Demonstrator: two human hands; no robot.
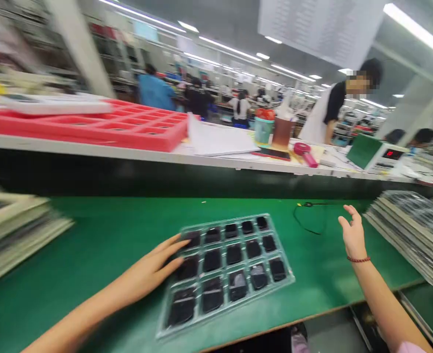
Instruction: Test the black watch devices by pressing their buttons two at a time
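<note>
Left grip (149, 275) rests fingertips (182, 242) on the clear tray (224, 259), leftmost column.

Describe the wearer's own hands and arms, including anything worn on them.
Both hands are gloveless, with slender fingers. The right hand has a dark red bracelet, apparently beaded, around its wrist; a pale pink sleeve shows higher up that arm. The left hand and forearm show no jewellery or sleeve.

Gap between tray (226, 306) and right stack (409, 238)
</note>
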